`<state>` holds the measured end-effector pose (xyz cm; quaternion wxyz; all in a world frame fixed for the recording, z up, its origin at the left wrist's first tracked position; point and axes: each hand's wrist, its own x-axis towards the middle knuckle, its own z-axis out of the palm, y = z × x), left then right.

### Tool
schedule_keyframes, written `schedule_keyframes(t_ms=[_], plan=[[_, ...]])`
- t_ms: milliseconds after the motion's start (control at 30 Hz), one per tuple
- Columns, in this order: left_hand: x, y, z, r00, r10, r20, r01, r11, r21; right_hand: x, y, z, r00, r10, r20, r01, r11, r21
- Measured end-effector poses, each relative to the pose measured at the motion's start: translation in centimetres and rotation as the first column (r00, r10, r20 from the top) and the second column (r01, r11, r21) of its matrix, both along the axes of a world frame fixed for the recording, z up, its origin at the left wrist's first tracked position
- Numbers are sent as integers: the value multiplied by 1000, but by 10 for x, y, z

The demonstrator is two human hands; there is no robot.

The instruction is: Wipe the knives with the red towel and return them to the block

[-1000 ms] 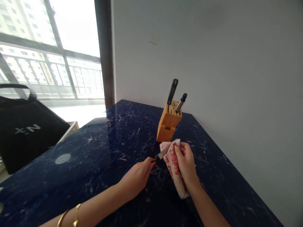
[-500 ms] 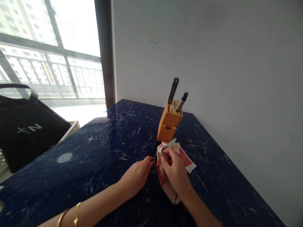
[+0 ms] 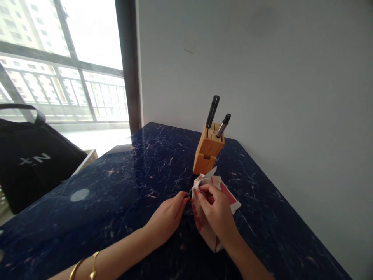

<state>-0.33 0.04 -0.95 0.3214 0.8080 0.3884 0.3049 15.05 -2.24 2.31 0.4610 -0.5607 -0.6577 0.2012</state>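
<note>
My left hand [image 3: 170, 212] is closed around the dark handle of a knife [image 3: 211, 172], whose blade points up and to the right. Pinched in my right hand [image 3: 214, 206] is a white and red cloth [image 3: 205, 227], folded about the blade near the handle. The blade's tip end sticks out bare beyond the cloth, and its lower part is hidden. One corner of the cloth spreads out to the right over the dark blue marbled table [image 3: 116, 194]. Just behind the blade tip stands a wooden knife block [image 3: 208, 149].
A black-handled knife [image 3: 213, 111] and a tool with a metal and black handle [image 3: 223, 125] stand in the block's slots. To the left, a black bag [image 3: 37, 163] rests beside the table. A pale wall [image 3: 262, 77] borders the table's right side.
The cloth's fold has shifted slightly down the blade toward the handle, so a bit more of the blade shows. Both hands keep their grips.
</note>
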Motion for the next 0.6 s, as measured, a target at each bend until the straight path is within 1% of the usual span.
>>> schedule_keyframes(t_ms=[133, 267, 400, 600], plan=[[0, 0, 0, 1000, -5, 15, 5, 1000, -6, -1, 0, -1, 998, -25, 59, 23, 999, 39], [0, 1, 1, 1000, -21, 8, 21, 1000, 1, 0, 2, -4, 997, -37, 75, 32, 997, 71], [0, -1, 3, 999, -50, -11, 50, 999, 8, 9, 6, -4, 987, -143, 75, 132, 983, 129], [0, -5, 3, 995, -87, -44, 89, 995, 45, 33, 15, 2, 948, -316, 36, 303, 932, 200]])
